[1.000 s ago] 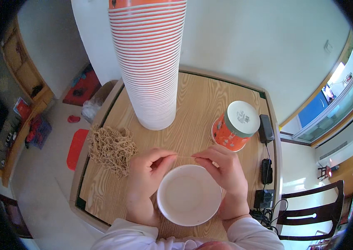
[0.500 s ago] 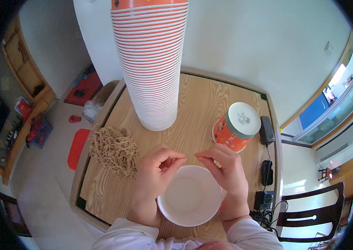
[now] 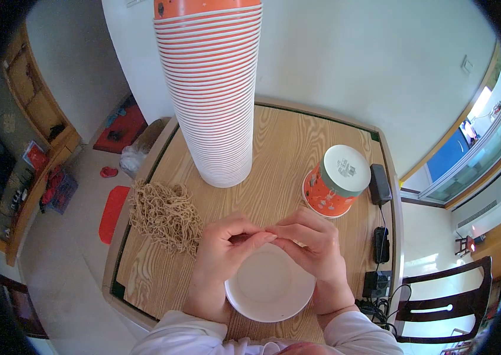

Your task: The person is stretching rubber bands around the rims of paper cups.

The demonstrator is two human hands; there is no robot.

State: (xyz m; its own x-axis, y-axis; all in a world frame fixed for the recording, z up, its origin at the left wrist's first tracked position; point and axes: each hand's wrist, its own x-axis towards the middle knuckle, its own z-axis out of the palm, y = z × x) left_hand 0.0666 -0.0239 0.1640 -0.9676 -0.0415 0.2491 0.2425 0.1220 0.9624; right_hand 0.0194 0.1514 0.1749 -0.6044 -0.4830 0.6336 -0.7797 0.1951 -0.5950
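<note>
My left hand [image 3: 224, 245] and my right hand [image 3: 309, 241] meet over the far rim of a white paper bucket [image 3: 265, 284], which stands mouth up in front of me. Thumbs and forefingers of both hands are pinched together, fingertips touching. Anything between them is too small or hidden to make out. Left of my left hand lies a tangled heap of tan string [image 3: 166, 218]. Beyond my right hand, an orange paper bucket [image 3: 334, 183] with a green band stands upside down, its white base up.
A tall stack of nested paper buckets [image 3: 212, 89] rises from the far part of the wooden table [image 3: 286, 136]. Black power adapters [image 3: 379, 184] and a cable coil [image 3: 374, 310] line the right edge. A dark chair [image 3: 445, 305] stands to the right.
My hands have come together; the small gap between their pinched fingertips has closed. The buckets and the string heap have stayed in place.
</note>
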